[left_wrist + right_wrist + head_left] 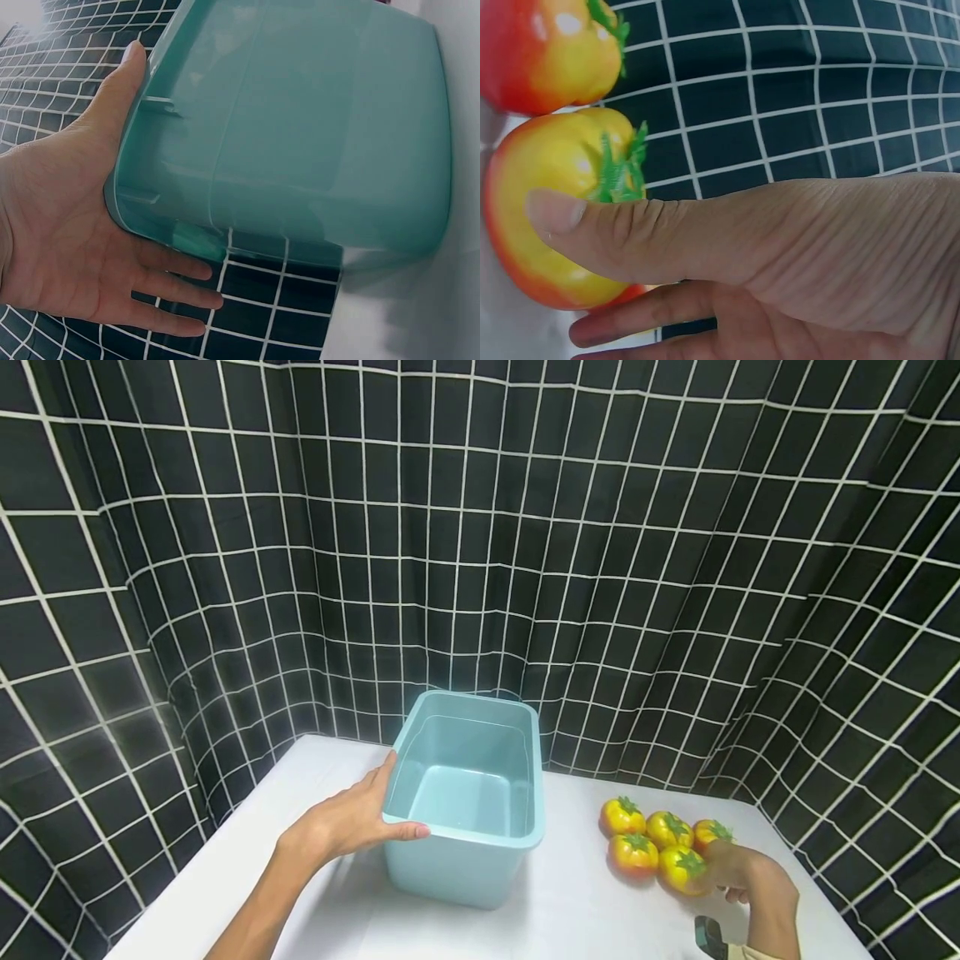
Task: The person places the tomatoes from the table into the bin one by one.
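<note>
A light blue plastic bin (465, 872) stands upright on the white table, its inside bare. My left hand (352, 814) rests at the bin's near left corner, thumb along the near rim and fingers along the left side. In the left wrist view the left hand (82, 217) has straight, spread fingers beside the bin (315, 135). Several red-and-yellow tomatoes with green leafy tops sit together on the right. My right hand (742, 872) is at the nearest right tomato (682, 870). In the right wrist view its thumb (607, 232) lies across a tomato (525, 187); the other fingers extend lower, partly out of frame.
The white table (570, 902) runs under the bin and the tomatoes. A black curtain with a white grid (600, 568) hangs behind and on both sides, close to the table's edges. A dark band (710, 937) sits on the right wrist.
</note>
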### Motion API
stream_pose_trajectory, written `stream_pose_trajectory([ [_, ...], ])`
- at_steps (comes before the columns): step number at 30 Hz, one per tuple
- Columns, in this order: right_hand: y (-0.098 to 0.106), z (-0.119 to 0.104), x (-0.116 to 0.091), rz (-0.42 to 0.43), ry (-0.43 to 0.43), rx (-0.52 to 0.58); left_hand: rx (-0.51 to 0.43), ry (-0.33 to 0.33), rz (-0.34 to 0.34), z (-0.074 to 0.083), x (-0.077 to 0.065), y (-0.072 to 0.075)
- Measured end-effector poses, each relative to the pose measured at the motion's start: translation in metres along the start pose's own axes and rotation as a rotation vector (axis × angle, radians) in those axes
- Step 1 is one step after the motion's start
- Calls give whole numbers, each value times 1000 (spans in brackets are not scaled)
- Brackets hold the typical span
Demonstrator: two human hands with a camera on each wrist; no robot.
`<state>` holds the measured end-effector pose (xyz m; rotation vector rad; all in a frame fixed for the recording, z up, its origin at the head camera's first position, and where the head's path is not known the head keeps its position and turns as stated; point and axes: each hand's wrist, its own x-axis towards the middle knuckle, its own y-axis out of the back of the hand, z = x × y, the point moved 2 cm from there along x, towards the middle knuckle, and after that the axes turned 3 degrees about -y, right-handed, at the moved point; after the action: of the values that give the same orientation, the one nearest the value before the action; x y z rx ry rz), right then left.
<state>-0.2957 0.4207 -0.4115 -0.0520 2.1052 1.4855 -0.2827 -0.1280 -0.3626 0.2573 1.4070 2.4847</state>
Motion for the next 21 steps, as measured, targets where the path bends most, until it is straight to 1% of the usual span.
stream_pose_trajectory([
  [3,-4,-1,3,1,26,-24,-2,0,0,0,0,0],
  [7,-7,-1,4,2,27,-32,-5,-5,4,0,0,0],
  [10,-7,0,3,-2,-8,-5,-4,-8,4,-1,1,0],
  [15,-7,2,-2,-21,-71,69,-10,-5,0,-1,2,-1],
  [17,-6,2,-3,-27,-110,107,-11,-6,3,-1,2,-1],
  [21,-4,1,-7,-30,-139,136,-13,-15,7,-1,2,-1],
])
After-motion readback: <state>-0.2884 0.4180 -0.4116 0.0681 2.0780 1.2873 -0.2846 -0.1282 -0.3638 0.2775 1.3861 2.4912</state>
